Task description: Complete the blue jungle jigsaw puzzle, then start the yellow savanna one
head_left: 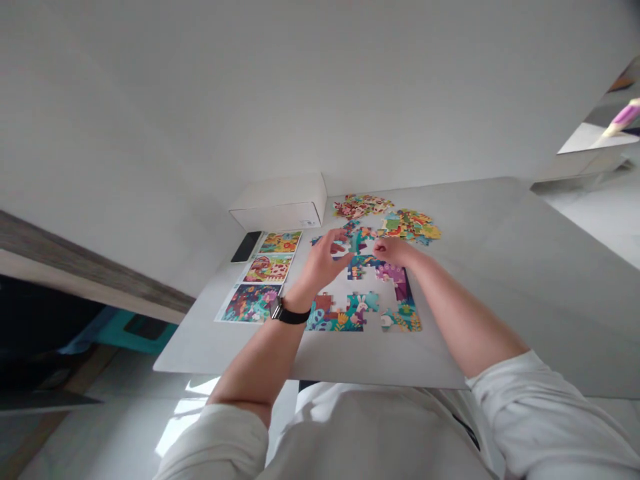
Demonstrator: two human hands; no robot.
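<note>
Teal, purple puzzle pieces [360, 308] lie near spread left hand [324, 263] and curled right hand [394, 251].

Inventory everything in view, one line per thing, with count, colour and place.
Table: 1, pale grey, centre
Wall: 1, grey-white, behind table
Box: 1, white, table's back left
Phone: 1, black, in front of box
Picture sheet: 1, multicoloured, left of puzzle
Partly assembled jigsaw puzzle: 1, multicoloured, under and before hands
Piles of puzzle pieces: 2, multicoloured, beyond hands
Stool-like item: 1, teal, lower left
Unclear object: 1, purple and pale, right edge
Smartwatch: 1, black, left wrist
Top: 1, white, bottom
Left hand: 1, bare, over puzzle
Right hand: 1, bare, puzzle's right side
</note>
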